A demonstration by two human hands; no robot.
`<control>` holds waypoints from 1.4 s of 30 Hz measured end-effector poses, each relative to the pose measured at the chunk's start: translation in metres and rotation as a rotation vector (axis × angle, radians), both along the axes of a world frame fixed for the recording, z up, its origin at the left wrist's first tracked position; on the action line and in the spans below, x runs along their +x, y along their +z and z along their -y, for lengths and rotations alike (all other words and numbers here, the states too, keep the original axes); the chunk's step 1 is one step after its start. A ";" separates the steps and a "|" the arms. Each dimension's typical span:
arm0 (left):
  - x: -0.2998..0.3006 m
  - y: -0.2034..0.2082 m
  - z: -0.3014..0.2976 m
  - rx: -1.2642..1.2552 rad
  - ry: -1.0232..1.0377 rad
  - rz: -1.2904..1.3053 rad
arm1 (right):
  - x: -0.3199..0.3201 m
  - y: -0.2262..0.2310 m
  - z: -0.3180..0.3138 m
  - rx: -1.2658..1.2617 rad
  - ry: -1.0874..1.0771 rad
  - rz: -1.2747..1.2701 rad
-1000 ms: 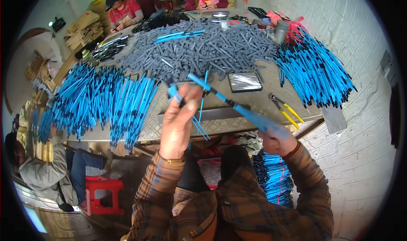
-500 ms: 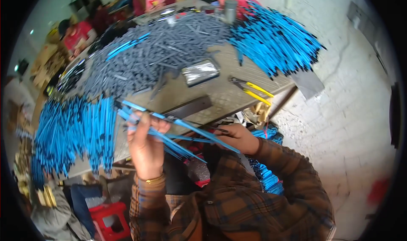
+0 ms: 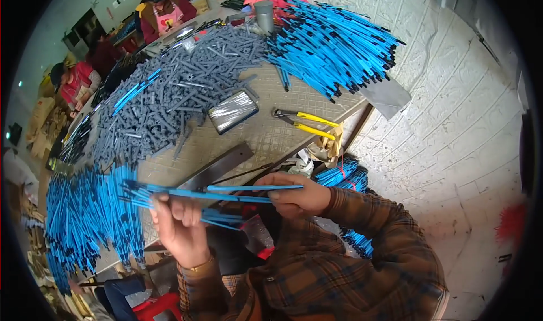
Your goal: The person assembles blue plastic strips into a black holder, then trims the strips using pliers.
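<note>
My left hand (image 3: 182, 229) is closed around a small bunch of slim blue strips (image 3: 223, 217), their dark ends poking out on the left. One long blue strip (image 3: 226, 196) runs from this bunch across to my right hand (image 3: 302, 195), whose thumb and fingers pinch it. A shorter blue piece (image 3: 249, 188) lies just above it, also reaching my right fingers. Both hands are in front of my body, near the table's front edge. A dark flat metal bar (image 3: 218, 165) lies on the table just beyond them.
Yellow-handled pliers (image 3: 311, 124) and a silver-topped box (image 3: 233, 112) lie on the table (image 3: 266, 89). Behind is a heap of grey plastic pieces (image 3: 181, 83). Blue strips are piled at left (image 3: 85, 219) and far right (image 3: 339, 47). Two people (image 3: 164, 18) sit farther back.
My right hand has moved slightly left and down, now pinching the long strip, which lies more level. My left hand has shifted left and lower. The view has swung.
</note>
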State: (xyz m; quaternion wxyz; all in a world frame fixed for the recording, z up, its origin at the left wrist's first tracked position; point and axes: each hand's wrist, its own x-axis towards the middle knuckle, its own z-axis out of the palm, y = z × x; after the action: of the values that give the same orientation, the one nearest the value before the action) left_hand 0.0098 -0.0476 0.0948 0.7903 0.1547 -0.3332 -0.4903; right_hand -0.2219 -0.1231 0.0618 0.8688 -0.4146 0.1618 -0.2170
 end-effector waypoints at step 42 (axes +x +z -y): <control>-0.023 0.030 0.048 0.216 0.330 -0.039 | -0.007 0.049 0.053 -1.501 -0.702 -0.488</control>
State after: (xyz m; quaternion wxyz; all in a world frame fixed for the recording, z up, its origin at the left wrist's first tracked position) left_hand -0.0130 -0.0956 0.1244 0.8451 0.2815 -0.2337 -0.3899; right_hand -0.2292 -0.1762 0.1105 0.1887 -0.8400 0.2763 -0.4271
